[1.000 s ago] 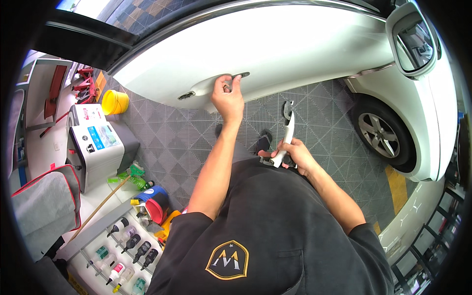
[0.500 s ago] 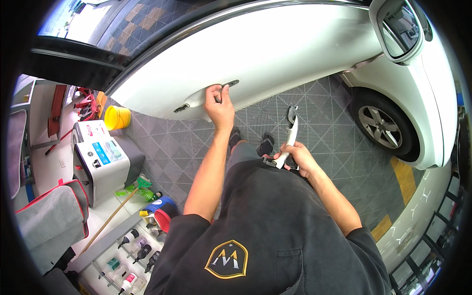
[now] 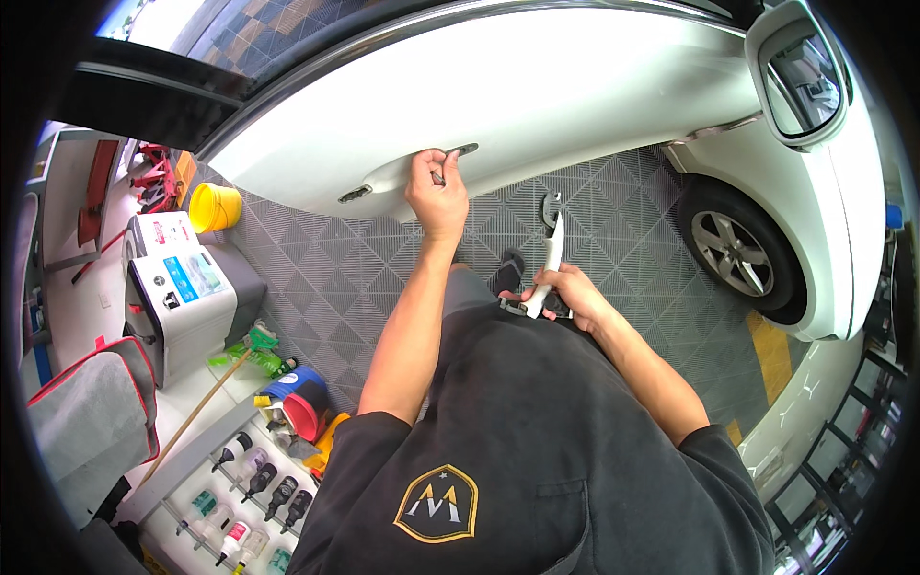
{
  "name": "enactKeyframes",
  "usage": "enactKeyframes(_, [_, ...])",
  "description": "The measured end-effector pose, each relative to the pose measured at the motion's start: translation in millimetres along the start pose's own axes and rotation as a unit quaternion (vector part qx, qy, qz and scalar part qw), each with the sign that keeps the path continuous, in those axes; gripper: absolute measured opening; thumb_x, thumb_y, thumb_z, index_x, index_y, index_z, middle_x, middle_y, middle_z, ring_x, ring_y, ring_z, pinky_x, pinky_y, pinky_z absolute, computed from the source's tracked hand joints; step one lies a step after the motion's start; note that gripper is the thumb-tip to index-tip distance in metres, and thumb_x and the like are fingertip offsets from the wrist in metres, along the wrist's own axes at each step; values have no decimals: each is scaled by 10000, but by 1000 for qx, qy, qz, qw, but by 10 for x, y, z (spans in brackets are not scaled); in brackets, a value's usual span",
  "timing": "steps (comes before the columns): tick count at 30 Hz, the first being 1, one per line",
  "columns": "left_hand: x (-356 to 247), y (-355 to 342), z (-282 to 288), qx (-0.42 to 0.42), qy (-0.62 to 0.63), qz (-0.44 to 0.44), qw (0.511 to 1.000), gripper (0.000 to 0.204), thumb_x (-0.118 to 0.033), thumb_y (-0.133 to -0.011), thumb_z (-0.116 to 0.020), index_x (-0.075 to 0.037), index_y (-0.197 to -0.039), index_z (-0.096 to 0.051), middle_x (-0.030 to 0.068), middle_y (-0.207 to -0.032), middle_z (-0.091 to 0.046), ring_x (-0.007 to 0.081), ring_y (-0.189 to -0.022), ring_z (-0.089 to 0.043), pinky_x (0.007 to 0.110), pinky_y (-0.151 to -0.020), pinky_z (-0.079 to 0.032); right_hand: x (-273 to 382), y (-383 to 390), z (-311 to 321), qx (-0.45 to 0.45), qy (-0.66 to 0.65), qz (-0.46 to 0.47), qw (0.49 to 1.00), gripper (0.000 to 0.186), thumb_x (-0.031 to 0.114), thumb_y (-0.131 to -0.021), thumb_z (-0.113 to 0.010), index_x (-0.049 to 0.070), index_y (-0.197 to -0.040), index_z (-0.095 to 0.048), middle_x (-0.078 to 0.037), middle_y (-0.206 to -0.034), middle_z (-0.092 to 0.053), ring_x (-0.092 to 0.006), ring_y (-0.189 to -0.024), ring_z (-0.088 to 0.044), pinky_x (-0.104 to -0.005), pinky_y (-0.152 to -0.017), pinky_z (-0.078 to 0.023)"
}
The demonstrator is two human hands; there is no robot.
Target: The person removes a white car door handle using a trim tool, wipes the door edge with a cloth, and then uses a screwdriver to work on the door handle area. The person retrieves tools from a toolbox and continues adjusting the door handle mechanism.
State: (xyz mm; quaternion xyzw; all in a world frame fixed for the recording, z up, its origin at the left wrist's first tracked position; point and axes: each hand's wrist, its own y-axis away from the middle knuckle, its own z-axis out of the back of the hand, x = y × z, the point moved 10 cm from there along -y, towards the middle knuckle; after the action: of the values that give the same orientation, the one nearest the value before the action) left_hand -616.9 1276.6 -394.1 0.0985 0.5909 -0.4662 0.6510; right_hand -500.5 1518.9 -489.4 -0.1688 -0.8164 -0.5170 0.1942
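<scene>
A white car door (image 3: 575, 77) spans the upper view, with a long handle recess and dark openings (image 3: 355, 194) at both ends. My left hand (image 3: 436, 196) is at the recess beside the front opening, fingers curled and pinched on a small dark piece, mostly hidden by them. Lower right, my right hand (image 3: 575, 292) is closed around a detached white door handle (image 3: 553, 251) with grey and dark fittings at both ends, held upright near my waist.
Side mirror (image 3: 800, 77) and front wheel (image 3: 736, 247) at right. At left, a yellow bucket (image 3: 215, 205), grey-and-white boxes (image 3: 192, 292) and a wooden-handled tool (image 3: 201, 417). Several bottles (image 3: 259, 479) hang on a rack lower left. Grey tiled floor (image 3: 316, 287) below the door.
The view dipped and rose back slightly. My left hand stays at the recess with small finger shifts; my right hand still holds the white handle.
</scene>
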Motion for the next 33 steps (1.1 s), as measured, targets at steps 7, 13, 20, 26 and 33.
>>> enactKeyframes(7, [-84,-58,36,24,-57,-62,996,171,-42,-885,-755,-24,-953,-599,22,-668,-518,119,-551,-464,290,-506,-382,120,35,6,6,20,-1,1000,118,104,-955,-542,3,-1007,-571,-163,-842,-710,-180,-614,-640,-273,-446,-490])
enactKeyframes(13, [282,402,-107,-67,249,374,891,133,-98,-948,-704,-10,-983,-611,-13,-718,-502,73,-539,-427,244,-483,-437,28,93,171,-33,-18,-8,999,128,117,-950,-547,1,-992,-583,-151,-845,-711,-176,-610,-635,-267,-447,-485])
enactKeyframes(20, [307,533,-346,-61,417,601,680,183,-171,-970,-702,-25,-1055,-633,-58,-646,-379,50,-513,-381,182,-451,-400,115,-40,100,4,-32,13,999,148,122,-927,-553,-4,-993,-596,-180,-853,-714,-181,-602,-612,-277,-450,-478])
enactKeyframes(26, [245,554,-419,-140,422,573,688,112,-121,-990,-653,-56,-952,-570,-39,-673,-386,63,-521,-366,179,-471,-393,184,-93,-31,16,-37,25,999,157,122,-936,-547,-17,-992,-592,-194,-869,-724,-187,-590,-610,-284,-459,-482])
enactKeyframes(33, [204,461,-446,-170,416,557,699,129,-91,-905,-627,-24,-959,-530,2,-797,-473,74,-580,-421,202,-502,-417,212,-26,29,11,-61,37,997,137,104,-945,-552,-27,-986,-560,-193,-829,-717,-187,-535,-599,-291,-436,-468])
